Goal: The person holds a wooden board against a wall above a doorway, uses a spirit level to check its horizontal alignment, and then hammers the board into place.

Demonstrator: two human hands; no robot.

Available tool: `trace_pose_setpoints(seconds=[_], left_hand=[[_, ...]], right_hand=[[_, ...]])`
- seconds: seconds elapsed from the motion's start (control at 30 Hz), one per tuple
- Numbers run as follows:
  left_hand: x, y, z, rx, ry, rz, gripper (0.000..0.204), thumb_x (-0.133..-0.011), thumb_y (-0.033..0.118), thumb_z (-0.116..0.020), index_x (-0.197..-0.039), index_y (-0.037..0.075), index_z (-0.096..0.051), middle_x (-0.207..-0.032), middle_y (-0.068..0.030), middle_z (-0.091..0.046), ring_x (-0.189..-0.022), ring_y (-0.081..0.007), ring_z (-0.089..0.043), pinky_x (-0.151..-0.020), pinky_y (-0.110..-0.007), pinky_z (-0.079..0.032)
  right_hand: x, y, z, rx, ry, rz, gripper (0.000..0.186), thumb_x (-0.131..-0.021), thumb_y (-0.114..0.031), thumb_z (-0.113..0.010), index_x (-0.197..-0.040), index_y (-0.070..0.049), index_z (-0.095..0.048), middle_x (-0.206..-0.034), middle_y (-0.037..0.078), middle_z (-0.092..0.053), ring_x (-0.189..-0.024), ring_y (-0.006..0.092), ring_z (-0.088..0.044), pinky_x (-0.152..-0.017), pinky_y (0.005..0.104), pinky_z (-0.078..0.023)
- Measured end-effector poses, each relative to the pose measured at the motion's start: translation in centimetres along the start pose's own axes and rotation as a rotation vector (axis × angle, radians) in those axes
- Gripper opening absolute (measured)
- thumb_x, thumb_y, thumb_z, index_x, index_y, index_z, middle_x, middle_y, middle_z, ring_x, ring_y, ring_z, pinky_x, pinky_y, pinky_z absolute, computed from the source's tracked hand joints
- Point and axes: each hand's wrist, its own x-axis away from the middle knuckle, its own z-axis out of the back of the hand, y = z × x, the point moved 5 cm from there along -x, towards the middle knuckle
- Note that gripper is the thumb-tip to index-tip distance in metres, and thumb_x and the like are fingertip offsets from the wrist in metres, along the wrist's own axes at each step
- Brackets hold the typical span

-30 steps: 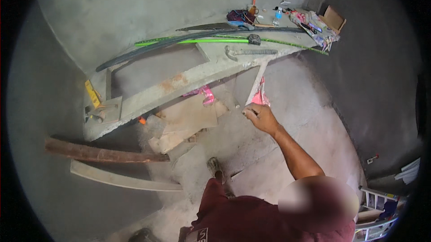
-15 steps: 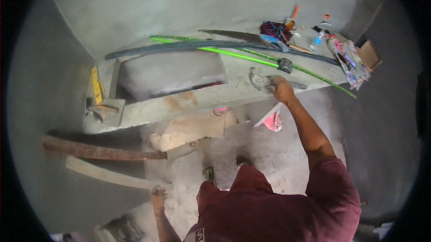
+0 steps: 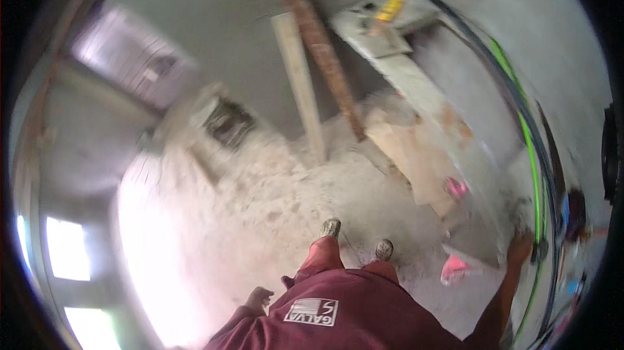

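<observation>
My right hand (image 3: pixel 519 247) reaches out to the right, at the slab's edge by a black tape measure (image 3: pixel 539 251). Motion blurs its fingers, and I cannot make out the hammer there. My left hand (image 3: pixel 259 299) hangs low beside my shirt, its fingers loosely bent and apart, with nothing visible in them. Ahead, a pale wooden board (image 3: pixel 300 87) leans beside a reddish-brown beam (image 3: pixel 320 48). The concrete slab (image 3: pixel 422 87) runs along the right, with a rectangular opening in it.
On the slab's far end lie a yellow level (image 3: pixel 394 4) and a square board (image 3: pixel 388 43). Dark bars (image 3: pixel 510 83) and a green strip (image 3: pixel 525 130) run along the right. Torn brown cardboard (image 3: pixel 409 161) and a pink-and-white bag (image 3: pixel 454 268) lie on the dusty floor. Bright windows (image 3: pixel 67 249) stand left.
My view has swung left, so the slab now stands at the right. My left hand is away from the pale board's end. The hammer under my right hand no longer shows clearly.
</observation>
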Motion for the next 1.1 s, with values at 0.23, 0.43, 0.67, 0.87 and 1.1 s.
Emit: trace_pose_setpoints(seconds=[0.23, 0.43, 0.67, 0.87, 1.1], left_hand=[[-9.1, 1.1, -3.9, -0.013, -0.074, 0.162, 0.021, -0.090, 0.020, -0.067, -0.105, 0.007, -0.062, -0.085, -0.0082, -0.066, -0.063, -0.0198, -0.065, -0.051, -0.034, -0.053], [-19.3, 7.5, 1.5, 0.183, -0.229, -0.086, 0.040, -0.089, 0.022, -0.068, -0.124, 0.009, -0.053, -0.095, -0.0100, -0.067, -0.066, -0.0193, -0.066, -0.048, -0.030, -0.052], [-22.8, 9.9, 14.5, 0.314, 0.018, 0.207, 0.030, -0.091, 0.018, -0.064, -0.119, 0.013, -0.055, -0.085, -0.0064, -0.062, -0.054, -0.0145, -0.057, -0.037, -0.027, -0.041], [-13.4, 8.2, 7.3, 0.116, 0.295, 0.079, 0.045, -0.091, 0.022, -0.067, -0.130, 0.007, -0.051, -0.090, -0.0061, -0.066, -0.062, -0.0138, -0.060, -0.047, -0.026, -0.045], [-4.0, -5.8, -1.1, 0.268, 0.039, 0.087, 0.039, -0.090, 0.026, -0.069, -0.116, 0.001, -0.056, -0.091, -0.0122, -0.070, -0.064, -0.0213, -0.066, -0.052, -0.035, -0.053]], right_hand=[[2.5, -10.5, 0.4, 0.251, -0.171, 0.410, 0.045, -0.096, -0.027, -0.061, -0.139, -0.013, -0.056, -0.140, 0.020, -0.053, -0.135, 0.0376, -0.044, -0.111, 0.0502, -0.034], [4.3, -22.5, 10.6, -0.365, 0.040, -0.036, 0.038, -0.081, -0.029, -0.076, -0.104, -0.002, -0.064, -0.092, 0.025, -0.068, -0.085, 0.0421, -0.067, -0.075, 0.0441, -0.052], [0.2, -22.0, 9.2, -0.136, -0.009, 0.249, 0.043, -0.079, -0.015, -0.071, -0.120, -0.005, -0.065, -0.124, 0.017, -0.065, -0.113, 0.0350, -0.062, -0.098, 0.0425, -0.048], [-4.7, -20.7, 2.7, -0.056, -0.046, 0.499, 0.052, -0.072, 0.005, -0.064, -0.122, -0.008, -0.066, -0.130, 0.015, -0.063, -0.123, 0.0320, -0.058, -0.108, 0.0409, -0.043], [-4.5, -19.3, 0.9, -0.067, 0.143, 0.891, 0.033, -0.069, 0.010, -0.067, -0.101, 0.004, -0.066, -0.100, 0.022, -0.066, -0.098, 0.0418, -0.061, -0.086, 0.0477, -0.051]])
